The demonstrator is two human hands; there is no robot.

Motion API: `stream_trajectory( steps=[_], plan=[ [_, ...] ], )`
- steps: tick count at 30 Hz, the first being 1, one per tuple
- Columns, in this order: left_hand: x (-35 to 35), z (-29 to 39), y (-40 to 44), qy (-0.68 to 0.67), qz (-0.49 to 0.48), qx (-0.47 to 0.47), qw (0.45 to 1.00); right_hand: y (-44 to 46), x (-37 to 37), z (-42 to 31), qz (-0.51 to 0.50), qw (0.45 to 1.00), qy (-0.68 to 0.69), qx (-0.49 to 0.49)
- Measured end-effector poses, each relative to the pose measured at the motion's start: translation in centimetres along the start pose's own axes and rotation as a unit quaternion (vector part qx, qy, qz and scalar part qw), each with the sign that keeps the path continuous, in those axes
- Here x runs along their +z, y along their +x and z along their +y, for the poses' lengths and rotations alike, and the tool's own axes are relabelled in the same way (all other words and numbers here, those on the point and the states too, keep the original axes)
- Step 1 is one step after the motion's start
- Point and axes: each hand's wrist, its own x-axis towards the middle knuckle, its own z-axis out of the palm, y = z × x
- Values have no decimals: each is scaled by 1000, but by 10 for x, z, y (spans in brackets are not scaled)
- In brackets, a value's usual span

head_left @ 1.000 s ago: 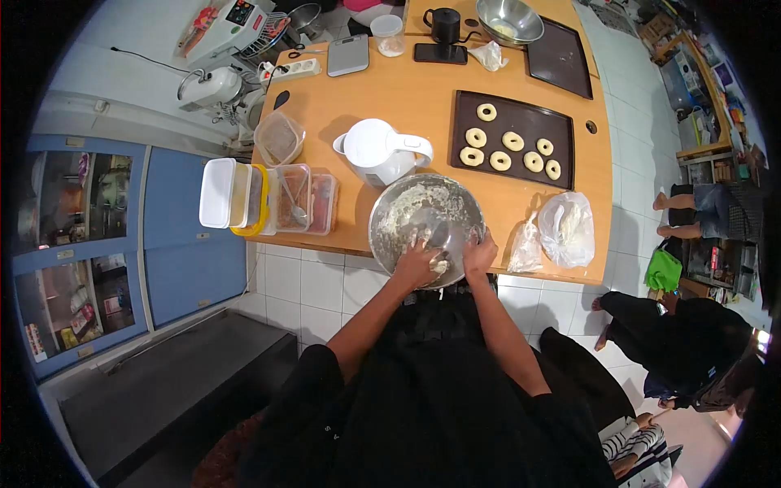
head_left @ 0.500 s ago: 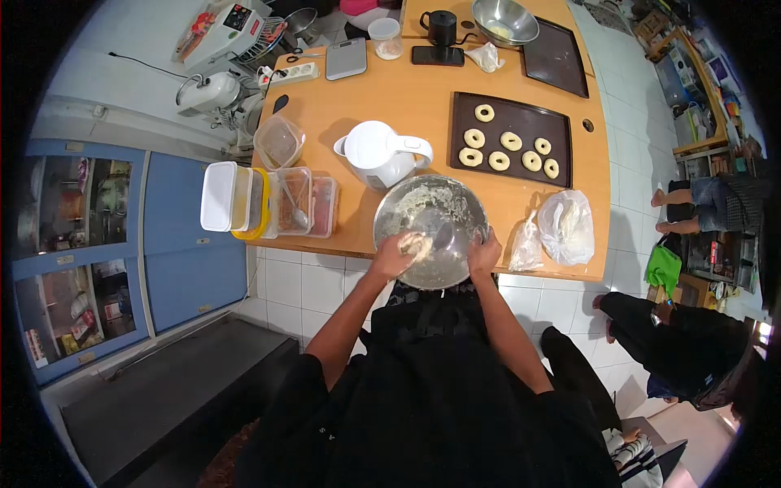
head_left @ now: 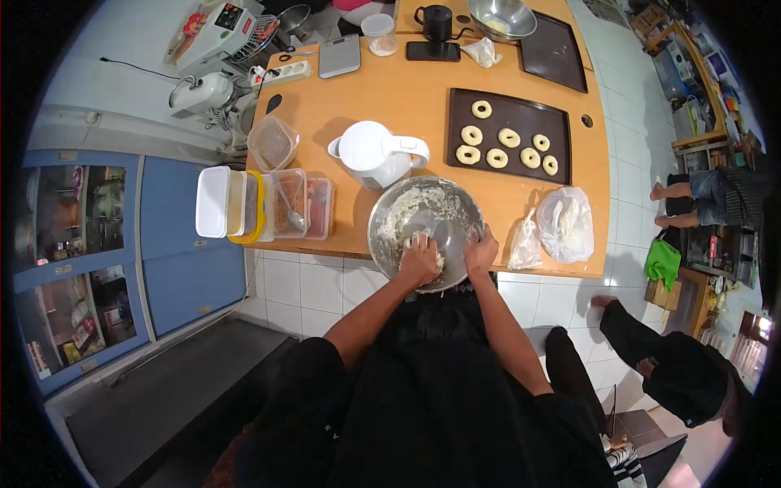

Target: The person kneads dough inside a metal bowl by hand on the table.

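Note:
A steel bowl (head_left: 455, 213) sits at the table's front edge, its inner wall smeared with pale, sticky dough (head_left: 419, 203). My left hand (head_left: 419, 260) is down inside it, fingers curled and pressed on a lump of dough at the near left wall. With my right hand (head_left: 481, 250) I grip the bowl's right rim, the thumb on the inside. Just behind the bowl stands a white electric kettle (head_left: 370, 153). Right of the bowl lie a small plastic bag (head_left: 526, 246) and a larger bag of white contents (head_left: 565, 225).
A dark tray (head_left: 509, 118) holds several dough rings. Plastic containers (head_left: 290, 203) line the left front of the wooden table (head_left: 342, 106). Farther back are a scale (head_left: 339, 57), a black kettle (head_left: 436, 22) and another steel bowl (head_left: 503, 18). People stand at the right.
My left hand lifted with dough on its fingers to the bowl's left rim, then came back down into the bowl. My right hand has stayed at the right rim.

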Motion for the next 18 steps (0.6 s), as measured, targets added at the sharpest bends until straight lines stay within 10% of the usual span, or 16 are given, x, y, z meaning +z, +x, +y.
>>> stream_trajectory(
  steps=[7,11,18],
  plan=[
    [20,7,38,59,279,-14,958,-2,-10,-5,-16,1000,17,-6],
    [-15,14,55,-92,63,-92,990,0,-8,2,-29,999,29,1],
    [4,0,74,-74,196,-100,973,-2,-8,0,-16,999,10,27]
  ],
)
